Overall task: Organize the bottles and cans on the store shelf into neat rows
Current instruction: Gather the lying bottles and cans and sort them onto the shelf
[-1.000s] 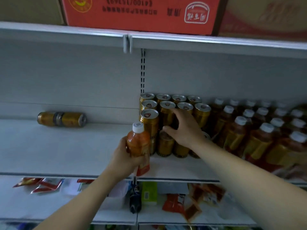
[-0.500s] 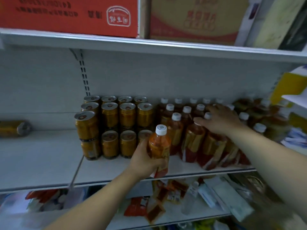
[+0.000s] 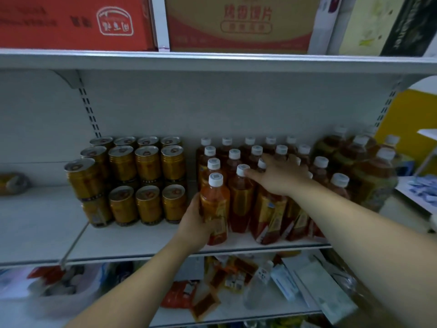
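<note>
Head view: left hand [image 3: 196, 223] grips smooth, white-capped orange bottle [image 3: 214, 209].

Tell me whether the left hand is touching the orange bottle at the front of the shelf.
Touching. The head view shows the left hand wrapped around the orange bottle, fingers over its lower label, with no gap.

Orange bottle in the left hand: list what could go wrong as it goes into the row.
1. The left hand holds the orange bottle at the shelf's front edge; set too far forward, it could tip off.
2. The right hand rests on tightly packed tea bottles; a hard push might topple several.
3. The stacked cans stand close by; a nudge could knock over a stack.
</note>
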Available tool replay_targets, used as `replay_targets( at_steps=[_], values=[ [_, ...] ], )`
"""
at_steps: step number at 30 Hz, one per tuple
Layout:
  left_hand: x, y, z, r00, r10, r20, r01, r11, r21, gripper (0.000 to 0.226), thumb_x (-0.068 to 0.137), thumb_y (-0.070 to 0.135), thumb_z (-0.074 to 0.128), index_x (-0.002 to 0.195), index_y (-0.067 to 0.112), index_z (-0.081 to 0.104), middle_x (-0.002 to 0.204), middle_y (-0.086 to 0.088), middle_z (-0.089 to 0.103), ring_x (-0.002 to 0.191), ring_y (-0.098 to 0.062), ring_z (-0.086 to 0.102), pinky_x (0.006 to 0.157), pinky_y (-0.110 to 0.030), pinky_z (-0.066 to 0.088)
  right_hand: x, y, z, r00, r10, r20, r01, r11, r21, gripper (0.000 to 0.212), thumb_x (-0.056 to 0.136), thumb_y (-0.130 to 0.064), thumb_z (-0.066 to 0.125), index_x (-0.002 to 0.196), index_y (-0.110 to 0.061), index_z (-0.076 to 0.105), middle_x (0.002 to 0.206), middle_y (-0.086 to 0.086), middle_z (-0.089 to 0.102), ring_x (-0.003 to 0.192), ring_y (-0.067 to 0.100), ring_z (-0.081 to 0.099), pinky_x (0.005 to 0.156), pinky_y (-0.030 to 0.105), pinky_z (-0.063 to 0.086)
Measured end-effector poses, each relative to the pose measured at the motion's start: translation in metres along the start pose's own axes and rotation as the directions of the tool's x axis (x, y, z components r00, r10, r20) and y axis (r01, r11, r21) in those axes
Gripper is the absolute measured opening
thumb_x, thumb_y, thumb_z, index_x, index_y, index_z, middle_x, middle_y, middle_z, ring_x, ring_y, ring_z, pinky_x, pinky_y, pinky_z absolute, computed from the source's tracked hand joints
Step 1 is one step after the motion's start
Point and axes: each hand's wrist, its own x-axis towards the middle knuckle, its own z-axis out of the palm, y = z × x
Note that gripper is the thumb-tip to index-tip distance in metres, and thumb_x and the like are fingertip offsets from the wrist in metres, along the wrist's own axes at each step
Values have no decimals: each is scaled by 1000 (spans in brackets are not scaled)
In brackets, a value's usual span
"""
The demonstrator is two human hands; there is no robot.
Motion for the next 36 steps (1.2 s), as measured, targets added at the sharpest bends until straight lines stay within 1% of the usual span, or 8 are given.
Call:
replay_targets(
  at_steps=[6,10,15,18,23,28,33,36],
  values=[
    [-1,-6,0,999,-47,10,47,999,26,77,67,34,75,123,55,25,103,34,55,88,20,51,75,-17,43,-1,-1,2,1000,-20,-23,19,999,-25,100,63,-96,16,142,-37,31,149,6,37,133,41,31,96,55,27],
    [0,0,3,999,-41,9,40,999,34,69,76,23,73,117,56,28,103,31,56,88,16,52,76,-18,43,-1,2,0,999,-48,6,48,999,-21,108,57,-100,13,144,-39,26,150,2,37,135,40,29,96,56,26],
    [-20,0,12,999,-24,-24,23,1000,-18,74,66,30,78,123,56,38,107,27,61,94,14,57,73,-13,47,4,1,2,999,-33,-12,33,999,17,86,74,-85,5,143,-38,29,152,3,34,137,38,25,98,56,24],
    [-28,10,34,997,3,80,-6,999,34,68,64,34,76,104,72,36,105,35,58,97,17,54,81,-17,47,9,3,1,999,-40,27,39,998,53,81,77,-79,3,144,-41,26,153,3,31,139,38,19,100,56,21],
    [-25,20,63,993,35,114,-36,999,6,75,74,23,74,127,54,31,121,25,54,109,11,52,89,-13,44,17,27,-12,981,-178,75,178,984,7,72,75,-78,7,140,-52,25,154,-1,30,137,36,26,98,49,27],
    [-18,23,59,995,87,57,-94,987,128,82,65,33,71,139,28,36,137,1,46,127,-16,43,106,-44,38,11,50,-4,973,-228,24,229,972,-49,93,67,-80,-7,144,-44,29,158,-3,19,142,30,15,111,54,13],
    [-9,26,55,987,147,62,-154,978,138,65,75,17,72,116,53,36,126,14,52,118,-4,48,101,-32,40,14,48,1,974,-225,-17,224,974,-19,91,71,-80,-5,146,-39,29,158,-3,21,143,29,14,109,53,16],
    [0,23,55,988,142,61,-150,977,153,68,79,17,71,125,48,32,133,8,50,122,-7,45,104,-33,38,15,49,4,977,-213,-22,213,977,-4,84,77,-79,-1,149,-39,17,159,-4,18,144,28,11,108,52,18]
  ],
)
